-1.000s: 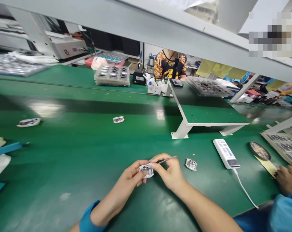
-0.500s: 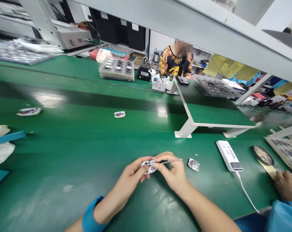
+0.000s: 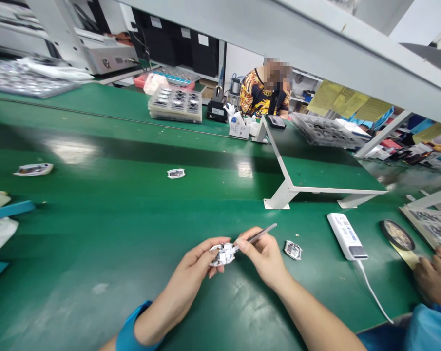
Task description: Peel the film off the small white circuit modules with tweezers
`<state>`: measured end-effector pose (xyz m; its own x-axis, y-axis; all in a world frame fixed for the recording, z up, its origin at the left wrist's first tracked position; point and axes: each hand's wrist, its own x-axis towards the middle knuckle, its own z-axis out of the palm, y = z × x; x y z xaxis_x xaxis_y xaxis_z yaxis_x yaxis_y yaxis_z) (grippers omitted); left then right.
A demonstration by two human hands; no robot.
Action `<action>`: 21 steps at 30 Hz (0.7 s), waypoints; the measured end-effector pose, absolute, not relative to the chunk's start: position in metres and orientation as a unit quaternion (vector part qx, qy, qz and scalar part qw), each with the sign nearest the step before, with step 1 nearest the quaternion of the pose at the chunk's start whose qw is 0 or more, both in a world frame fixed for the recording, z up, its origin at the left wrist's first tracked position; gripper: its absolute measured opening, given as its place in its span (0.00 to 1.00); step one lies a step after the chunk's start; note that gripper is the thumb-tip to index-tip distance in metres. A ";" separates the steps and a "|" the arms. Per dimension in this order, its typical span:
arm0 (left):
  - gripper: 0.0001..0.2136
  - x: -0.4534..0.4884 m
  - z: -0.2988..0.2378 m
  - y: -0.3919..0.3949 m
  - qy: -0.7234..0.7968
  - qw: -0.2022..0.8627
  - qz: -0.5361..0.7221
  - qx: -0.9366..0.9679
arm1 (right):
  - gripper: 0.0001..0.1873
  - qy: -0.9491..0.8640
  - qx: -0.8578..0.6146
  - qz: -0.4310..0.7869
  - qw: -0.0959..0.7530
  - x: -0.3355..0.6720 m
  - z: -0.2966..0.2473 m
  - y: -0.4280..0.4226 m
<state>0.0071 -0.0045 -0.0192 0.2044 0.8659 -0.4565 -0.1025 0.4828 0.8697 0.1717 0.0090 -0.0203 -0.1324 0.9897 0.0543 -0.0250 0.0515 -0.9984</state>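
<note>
My left hand (image 3: 201, 261) pinches a small white device housing (image 3: 223, 254) by its left edge, with silvery inner parts facing up. A slim metal tool that looks like a pair of tweezers (image 3: 262, 233) is gripped between the thumb and fingers of my right hand (image 3: 262, 253). Its lower tip reaches the right edge of the housing, and its broad end points up to the right. On the bench right of my hand lies a similar open housing (image 3: 293, 250). Farther off are another housing (image 3: 176, 173) and a longer white one (image 3: 33, 169).
A white-framed raised stand (image 3: 289, 187) is ahead on the right. A white box-shaped device (image 3: 346, 236) with a cable lies beside a round black dish (image 3: 397, 235). A co-worker's hands (image 3: 434, 273) are at the right edge. Another person sits across the bench.
The tweezers have swung from nearly level to slanting, and my right hand has drawn slightly away from the housing. More of its inside now shows. The two far housings have shifted left.
</note>
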 end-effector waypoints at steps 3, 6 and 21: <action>0.22 0.008 -0.016 -0.005 0.512 0.701 0.362 0.341 | 0.08 -0.529 -0.440 0.517 0.509 0.171 -0.021 0.008; 0.22 0.008 -0.013 -0.006 0.497 0.718 0.368 0.321 | 0.05 -0.558 -0.425 0.465 0.540 0.170 -0.021 0.006; 0.21 0.007 -0.011 -0.003 0.465 0.767 0.367 0.247 | 0.01 -0.611 -0.403 0.416 0.539 0.170 -0.021 0.006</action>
<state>0.0072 -0.0034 -0.0106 0.2987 0.7920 -0.5325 -0.3331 0.6094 0.7195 0.1704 0.0057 -0.0212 -0.0936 0.9414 0.3241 0.0434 0.3290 -0.9433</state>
